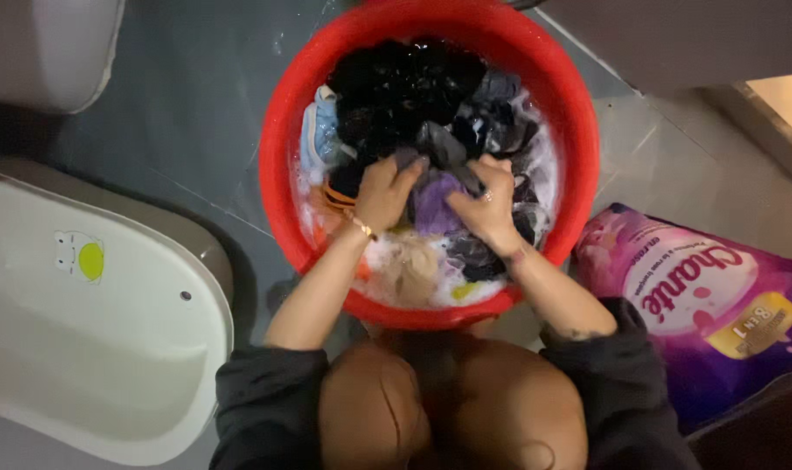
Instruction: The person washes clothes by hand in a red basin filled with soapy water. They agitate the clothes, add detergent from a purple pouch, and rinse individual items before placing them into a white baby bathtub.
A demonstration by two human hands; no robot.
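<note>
Knees (452, 405) — both hands (435, 198) clenched on purple cloth (434, 205)

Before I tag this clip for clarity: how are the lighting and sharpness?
Head view: dim, soft throughout; the red basin is the brightest thing, dark clothes lose detail, both hands look slightly blurred, upper right corner is overexposed.

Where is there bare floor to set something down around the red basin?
Bare grey floor lies left of the basin, between it and the white tub. A smaller tiled patch sits right of the basin, above the purple bag. The basin itself is crowded with clothes and both hands.
</note>
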